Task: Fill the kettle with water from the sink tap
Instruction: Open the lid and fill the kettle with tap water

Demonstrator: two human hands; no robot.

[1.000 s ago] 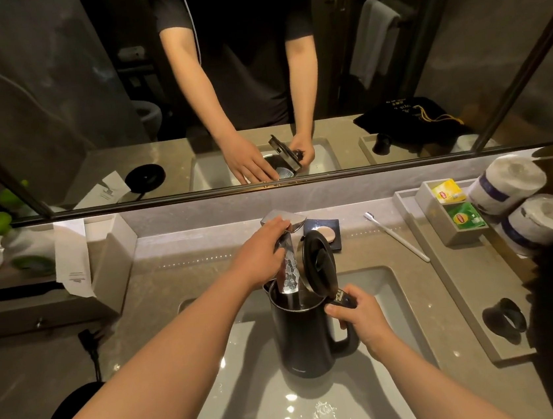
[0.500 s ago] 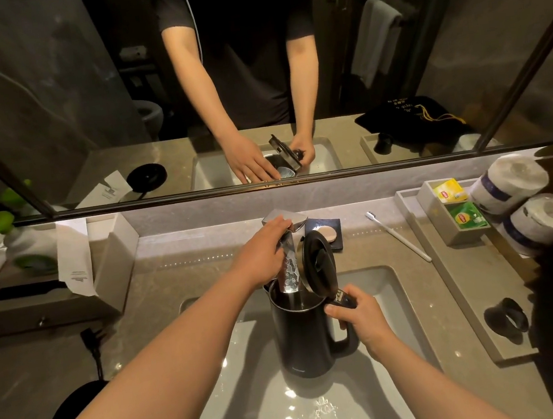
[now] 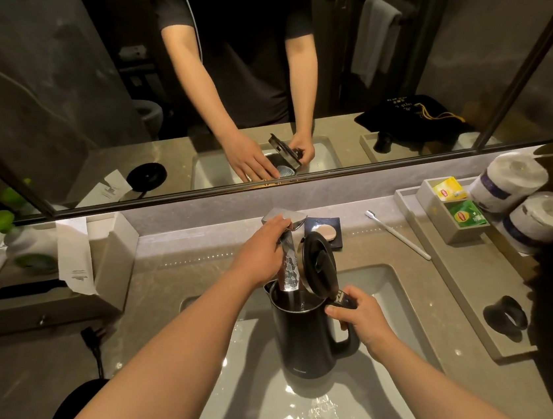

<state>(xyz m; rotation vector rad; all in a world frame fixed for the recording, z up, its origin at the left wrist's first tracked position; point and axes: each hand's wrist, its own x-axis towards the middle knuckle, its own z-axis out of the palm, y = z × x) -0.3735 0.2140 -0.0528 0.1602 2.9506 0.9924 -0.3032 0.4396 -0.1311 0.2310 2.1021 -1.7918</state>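
The black kettle stands in the sink with its lid up (tilted back), under the tap. The right hand grips its handle; the left hand rests curled on the tap lever. 2 paper rolls sit on the tabletop.

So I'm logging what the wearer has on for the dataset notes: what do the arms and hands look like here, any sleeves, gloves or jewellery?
Both forearms are bare to the frame's bottom edge, with no sleeves in direct view. The left hand and right hand wear no gloves, and no rings, watch or wristband show. The mirror shows a dark short-sleeved top ending above the elbows, with a thin light cord down the chest.
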